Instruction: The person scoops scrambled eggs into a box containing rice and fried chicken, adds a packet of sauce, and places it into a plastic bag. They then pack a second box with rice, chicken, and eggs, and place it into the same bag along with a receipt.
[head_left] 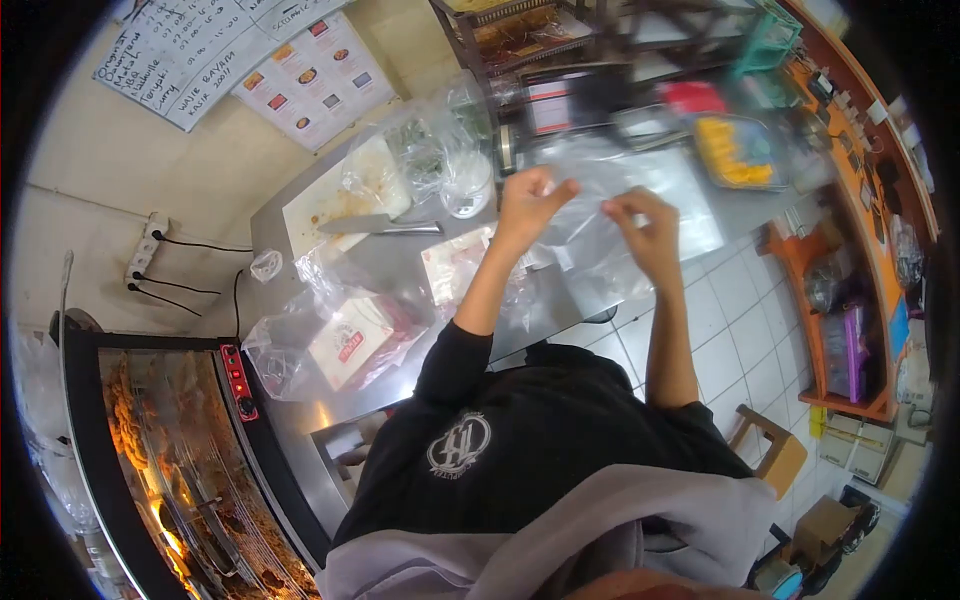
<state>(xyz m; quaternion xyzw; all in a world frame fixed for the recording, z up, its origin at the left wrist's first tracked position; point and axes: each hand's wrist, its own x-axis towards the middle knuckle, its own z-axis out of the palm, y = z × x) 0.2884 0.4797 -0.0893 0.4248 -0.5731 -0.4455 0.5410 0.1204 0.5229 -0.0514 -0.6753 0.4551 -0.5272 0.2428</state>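
Note:
A clear plastic bag (585, 235) is stretched between my two hands above the steel counter. My left hand (535, 208) has its fingers curled in and thumb extended, gripping the bag's left side. On the other side, my right hand (648, 232) pinches the plastic between thumb and fingertips. Left of my left hand, a white and red food box (455, 265) in clear plastic lies on the counter. A second printed box (352, 340), also bagged, sits nearer the warmer. The thin bag's exact edges are hard to make out.
A large knife (355, 224) rests on the stained cutting board (300, 222), near bagged greens (415, 140). A clear tub of yellow pieces (735, 150) stands at the right. The lit glass warmer (165, 480) is at lower left; orange shelving (850, 400) stands right.

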